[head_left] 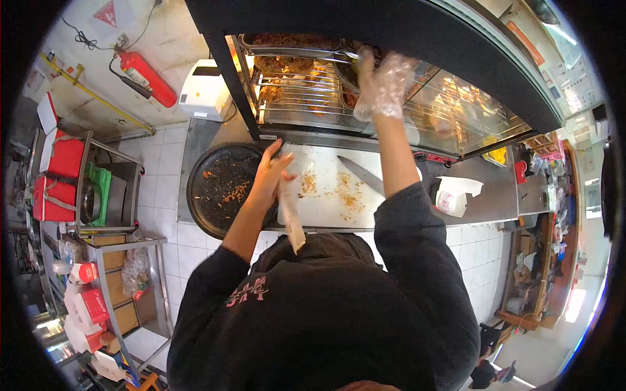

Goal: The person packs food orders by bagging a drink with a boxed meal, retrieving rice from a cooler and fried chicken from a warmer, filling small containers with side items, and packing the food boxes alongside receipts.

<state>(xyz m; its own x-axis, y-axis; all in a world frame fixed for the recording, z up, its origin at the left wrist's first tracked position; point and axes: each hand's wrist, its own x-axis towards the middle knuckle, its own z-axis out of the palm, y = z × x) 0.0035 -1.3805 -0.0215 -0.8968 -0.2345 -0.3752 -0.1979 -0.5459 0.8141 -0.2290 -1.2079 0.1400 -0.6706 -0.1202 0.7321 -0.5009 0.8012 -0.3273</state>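
Observation:
My bare left hand [268, 174] is over the left end of the white cutting board, its fingers closed on a narrow, pale paper bag [291, 218] seen nearly edge-on. A clear plastic glove covers my right hand [386, 85], which reaches up to the front of the lit glass food warmer [443, 104]. Its fingers look spread and slightly blurred, and I cannot tell whether they touch the glass. Behind them, fried food [283, 65] lies on wire racks and trays. A large knife [362, 174] rests on the crumb-strewn cutting board [326, 212], partly below my right forearm.
Left of the board stands a round dark tray [202, 189] with crumbs. A white printer-like device [205, 91] sits behind it. An opened white paper box [453, 195] is on the counter at right. A metal rack [137, 251] and red fire extinguisher [147, 78] are further left.

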